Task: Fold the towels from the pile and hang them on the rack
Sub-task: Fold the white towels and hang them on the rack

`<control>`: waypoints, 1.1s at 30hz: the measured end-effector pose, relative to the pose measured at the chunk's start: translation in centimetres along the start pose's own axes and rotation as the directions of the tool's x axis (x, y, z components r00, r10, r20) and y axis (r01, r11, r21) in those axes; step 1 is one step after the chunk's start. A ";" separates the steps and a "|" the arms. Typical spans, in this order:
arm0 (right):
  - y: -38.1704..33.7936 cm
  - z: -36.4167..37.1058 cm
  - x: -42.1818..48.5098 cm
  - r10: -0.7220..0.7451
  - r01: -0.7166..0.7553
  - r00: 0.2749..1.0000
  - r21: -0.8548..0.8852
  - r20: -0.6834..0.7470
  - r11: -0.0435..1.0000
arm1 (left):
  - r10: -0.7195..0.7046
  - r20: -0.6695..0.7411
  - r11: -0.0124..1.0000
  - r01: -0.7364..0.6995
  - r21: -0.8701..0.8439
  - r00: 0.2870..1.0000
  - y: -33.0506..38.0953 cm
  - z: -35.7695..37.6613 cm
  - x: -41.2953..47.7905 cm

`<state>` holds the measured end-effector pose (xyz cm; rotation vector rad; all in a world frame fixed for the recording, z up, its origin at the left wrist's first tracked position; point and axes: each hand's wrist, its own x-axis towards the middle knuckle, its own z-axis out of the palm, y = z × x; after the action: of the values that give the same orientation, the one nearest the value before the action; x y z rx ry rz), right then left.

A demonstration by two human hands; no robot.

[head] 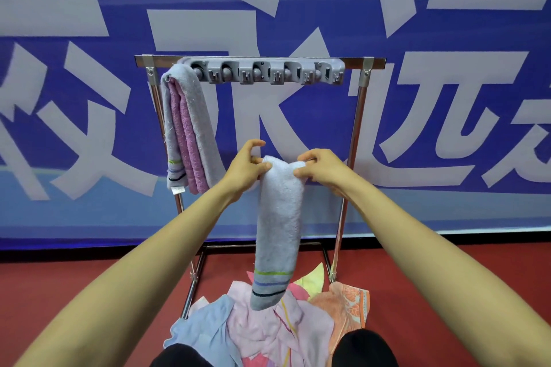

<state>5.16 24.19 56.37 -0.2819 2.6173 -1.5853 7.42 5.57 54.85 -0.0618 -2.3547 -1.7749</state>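
Hanging folded over the pile point(268, 328), a pale towel point(278, 217) is pinched at its top by both hands — left point(247, 168), right point(323, 170) — before the rack point(357, 116).

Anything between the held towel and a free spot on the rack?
Nothing visible. The left hand and right hand hold the folded towel below the rack bar, open air between. The hung towels take only the left end; the grey hook strip beside them is bare.

A blue banner point(337, 9) with huge pale characters fills the back wall, and a red floor point(74, 286) lies below the banner.
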 end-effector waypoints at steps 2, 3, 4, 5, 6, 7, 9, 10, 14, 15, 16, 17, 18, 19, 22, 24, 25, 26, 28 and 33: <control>-0.1 0.3 -0.2 0.026 -0.027 1.000 0.018 0.014 0.999 | -0.065 -0.045 0.991 0.060 -0.119 0.997 0.3 0.4 0.2; 0.0 0.4 -0.3 0.030 -0.030 1.000 0.020 0.010 0.999 | -0.120 -0.066 0.976 0.106 -0.190 0.991 0.4 0.5 0.3; 0.1 0.5 -0.3 0.025 -0.025 1.000 0.024 -0.010 0.999 | -0.173 -0.075 0.958 0.150 -0.243 0.982 0.4 0.6 0.4; 0.2 0.5 -0.3 0.018 -0.017 0.999 0.031 -0.037 0.999 | -0.214 -0.074 0.945 0.187 -0.270 0.974 0.3 0.6 0.5; 0.2 0.5 -0.4 0.008 -0.006 0.998 0.036 -0.058 0.999 | -0.240 -0.067 0.937 0.214 -0.275 0.968 0.1 0.5 0.6; 0.1 0.6 -0.6 -0.002 0.004 0.998 0.032 -0.065 0.999 | -0.257 -0.057 0.936 0.234 -0.262 0.965 -0.1 0.5 0.7; -0.2 0.9 -0.9 -0.033 0.032 0.998 -0.028 -0.057 0.999 | -0.263 -0.044 0.945 0.247 -0.216 0.964 -0.4 0.3 0.9; -0.4 1.2 -1.0 -0.062 0.057 0.996 -0.085 -0.058 0.995 | -0.257 -0.041 0.950 0.245 -0.196 0.965 -0.5 0.2 1.1; -0.8 1.8 -1.0 -0.124 0.100 0.990 -0.279 -0.067 0.955 | -0.265 -0.034 0.945 0.253 -0.209 0.964 -0.3 -0.2 1.6; -0.8 1.8 -0.9 -0.109 0.086 0.992 -0.298 -0.062 0.951 | -0.280 -0.036 0.934 0.264 -0.241 0.959 -0.3 -0.3 1.6; -0.7 1.8 -0.9 -0.087 0.064 0.994 -0.308 -0.060 0.949 | -0.298 -0.036 0.921 0.277 -0.275 0.954 -0.2 -0.3 1.5; -0.5 1.7 -0.8 -0.059 0.036 0.996 -0.306 -0.067 0.951 | -0.312 -0.038 0.907 0.286 -0.308 0.949 -0.3 -0.4 1.4; -0.3 1.7 -0.8 -0.029 0.005 0.996 -0.283 -0.079 0.959 | -0.323 -0.036 0.894 0.293 -0.340 0.946 -0.3 -0.3 1.3; 0.0 1.6 -0.7 -0.006 -0.015 0.996 -0.220 -0.093 0.975 | -0.332 -0.028 0.882 0.299 -0.363 0.943 -0.4 -0.3 1.1; 0.6 1.8 -0.3 0.026 -0.016 0.992 0.083 -0.122 0.996 | -0.299 0.043 0.886 0.294 -0.358 0.953 -0.7 -0.7 0.6; 0.6 1.7 -0.1 0.026 0.003 0.994 0.253 -0.110 0.967 | -0.225 0.116 0.933 0.248 -0.262 0.968 -1.2 -1.2 0.4; 0.6 1.6 0.1 0.028 0.004 0.995 0.318 -0.098 0.948 | -0.190 0.147 0.954 0.218 -0.208 0.971 -1.2 -1.3 0.2; 0.6 1.5 0.4 0.036 -0.002 0.996 0.355 -0.088 0.935 | -0.165 0.158 0.968 0.191 -0.164 0.974 -1.2 -1.5 0.1; 0.8 1.4 0.9 0.057 -0.020 0.994 0.347 -0.097 0.938 | -0.122 0.099 0.985 0.132 -0.107 0.988 -1.2 -1.6 0.2; 0.8 1.7 0.6 0.070 -0.054 0.995 0.197 -0.076 0.979 | -0.105 -0.014 0.993 0.104 -0.054 0.994 -0.7 -0.8 0.4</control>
<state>4.71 22.93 54.92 -0.1232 2.4748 -1.8519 6.99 4.58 54.45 0.0705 -2.3394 -1.8774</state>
